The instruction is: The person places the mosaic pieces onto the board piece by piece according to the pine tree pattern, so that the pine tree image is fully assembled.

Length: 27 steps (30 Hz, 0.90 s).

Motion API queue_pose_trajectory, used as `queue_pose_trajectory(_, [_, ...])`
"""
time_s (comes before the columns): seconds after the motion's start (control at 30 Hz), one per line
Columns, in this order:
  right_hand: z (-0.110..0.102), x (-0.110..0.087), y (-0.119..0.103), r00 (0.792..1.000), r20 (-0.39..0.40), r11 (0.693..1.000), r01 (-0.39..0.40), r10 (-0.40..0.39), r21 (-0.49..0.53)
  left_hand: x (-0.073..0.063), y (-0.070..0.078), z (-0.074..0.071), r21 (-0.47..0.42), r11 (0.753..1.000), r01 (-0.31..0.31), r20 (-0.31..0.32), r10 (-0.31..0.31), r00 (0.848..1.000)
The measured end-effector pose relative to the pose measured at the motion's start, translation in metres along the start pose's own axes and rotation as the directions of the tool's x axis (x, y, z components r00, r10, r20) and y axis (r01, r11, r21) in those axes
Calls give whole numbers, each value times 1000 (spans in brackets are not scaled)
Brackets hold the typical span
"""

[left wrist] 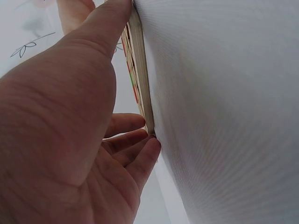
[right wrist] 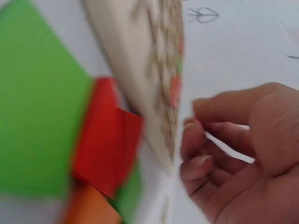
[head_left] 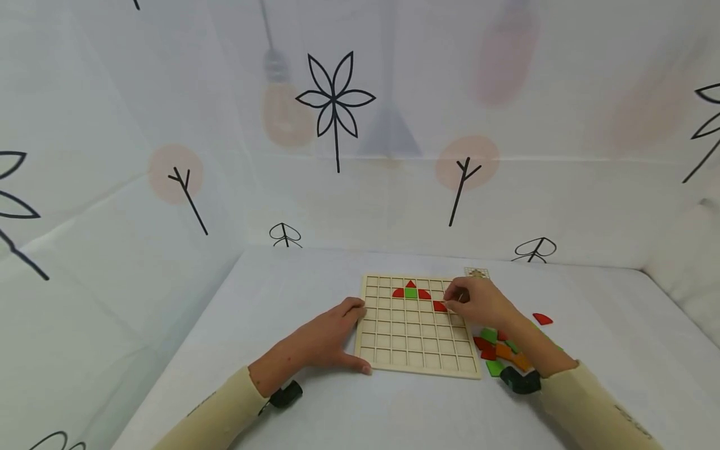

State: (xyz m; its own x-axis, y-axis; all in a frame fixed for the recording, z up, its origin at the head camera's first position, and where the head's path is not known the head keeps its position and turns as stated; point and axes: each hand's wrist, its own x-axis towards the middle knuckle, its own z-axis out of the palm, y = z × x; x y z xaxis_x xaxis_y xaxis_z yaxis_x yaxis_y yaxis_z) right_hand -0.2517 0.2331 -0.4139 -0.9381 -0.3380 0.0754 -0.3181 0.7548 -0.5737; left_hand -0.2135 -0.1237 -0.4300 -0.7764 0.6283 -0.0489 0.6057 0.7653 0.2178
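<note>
A square wooden grid board [head_left: 390,358] lies on the white table. My left hand [head_left: 332,334] holds its left side, fingers at the left edge and thumb by the near left corner. The left wrist view shows those fingers against the board's edge [left wrist: 145,70]. On the board sit a red triangle [head_left: 411,284], a green square [head_left: 410,294] and two red quarter-round pieces, one at the left [head_left: 398,293]. My right hand [head_left: 478,300] hovers over the right side, beside a red piece [head_left: 439,306]. Its thumb and index finger are bent close together; nothing shows between them.
Right of the board lies a pile of red, green and orange pieces [head_left: 506,353], partly hidden by my right arm. A single red piece [head_left: 542,319] lies farther right. Behind my right hand is a small patterned card [head_left: 477,272]. A patterned white cloth [head_left: 388,206] hangs behind the table.
</note>
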Motion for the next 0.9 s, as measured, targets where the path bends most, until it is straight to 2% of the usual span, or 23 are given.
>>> queue_pose_trajectory(0.2, [-23,-11,1,988,152,998,-11,20,-59,1,0,1,1,1000,-2,0,2,1000])
queue_pose_trajectory(0.47, [-43,-23,-3,942,329,988,-18,69,-156,1,0,0,1,1000,-1,5,1,1000])
queue_pose_trajectory(0.67, [-41,-28,-6,915,375,977,-82,152,-195,0,0,1,2,1000,3,4,-3,1000])
queue_pose_trajectory(0.9, [-34,-31,-10,909,363,957,-106,203,-270,-1,3,-2,-2,1000,9,10,-9,1000])
